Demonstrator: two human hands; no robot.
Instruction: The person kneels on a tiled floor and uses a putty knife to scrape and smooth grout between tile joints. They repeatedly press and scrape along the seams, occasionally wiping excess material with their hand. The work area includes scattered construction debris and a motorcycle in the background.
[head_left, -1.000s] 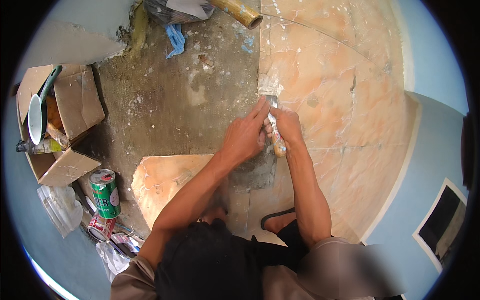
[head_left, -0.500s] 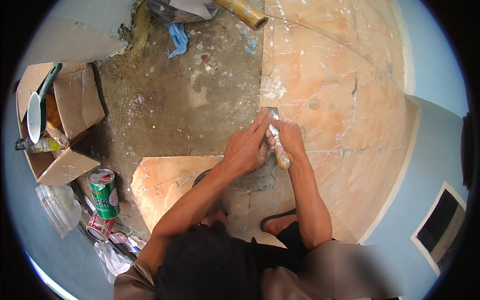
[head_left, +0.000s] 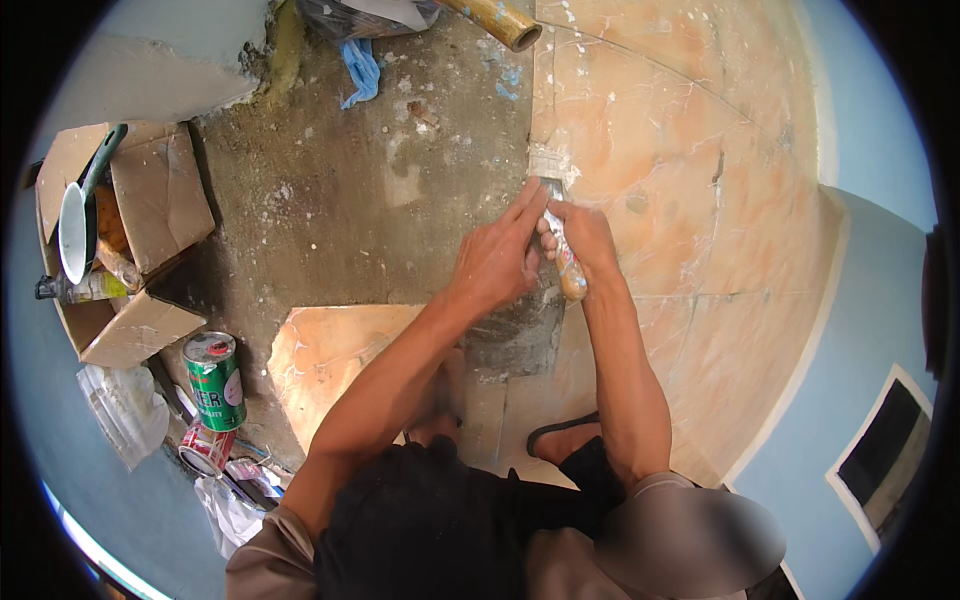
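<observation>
My right hand (head_left: 580,235) is closed round the wooden, paint-spattered handle of a scraper (head_left: 570,272), whose metal blade meets the tile edge. My left hand (head_left: 498,250) has its fingers pressed together along the top of the scraper near the blade. White crumbly residue (head_left: 548,160) lies just beyond the blade, on the border between peach marbled floor tiles (head_left: 660,180) and bare stained concrete (head_left: 370,190). A loose cut tile (head_left: 330,350) lies on the concrete below my left forearm.
At left are a cardboard box (head_left: 160,220) holding a ladle (head_left: 75,230) and tools, a green can (head_left: 212,385), red can (head_left: 205,445) and plastic sheets (head_left: 120,410). A bamboo pole (head_left: 495,20) and blue cloth (head_left: 360,70) lie ahead. A blue wall (head_left: 790,420) runs along the right.
Both hands and the scraper first slid back toward me, then moved forward and slightly right to a point a little beyond where they began, still gripping.
</observation>
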